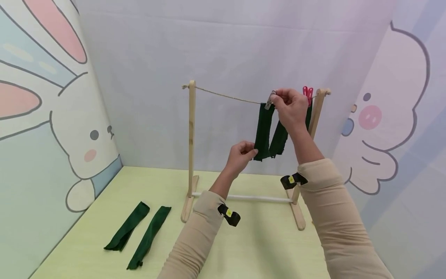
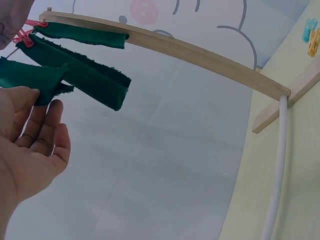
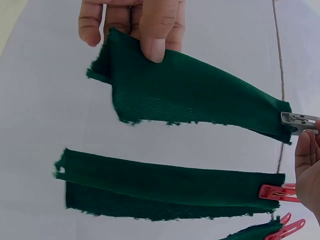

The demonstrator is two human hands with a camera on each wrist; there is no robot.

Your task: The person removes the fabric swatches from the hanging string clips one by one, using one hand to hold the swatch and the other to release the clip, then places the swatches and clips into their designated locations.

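Observation:
My right hand point(image 1: 293, 110) holds a grey clothespin point(image 1: 269, 101) by its upper end. The clothespin's jaws sit over the top of a dark green cloth strip point(image 1: 263, 131) at the twine line. My left hand point(image 1: 239, 158) pinches the lower left edge of that strip between thumb and fingers. In the right wrist view the strip is folded double, with frayed edges, and the grey clothespin point(image 3: 298, 121) crosses its end. Beside it hangs a second green strip point(image 3: 165, 185) under a red clothespin point(image 3: 275, 192); a third, partly hidden behind my right hand in the head view, hangs farther right.
The twine line point(image 1: 226, 95) runs between two wooden posts, the left one point(image 1: 192, 139) standing apart from my hands. A white rod point(image 1: 254, 198) joins their feet. Two green strips point(image 1: 130, 226) lie on the table at left. Blue and yellow clothespins point(image 2: 313, 42) lie beyond the right foot.

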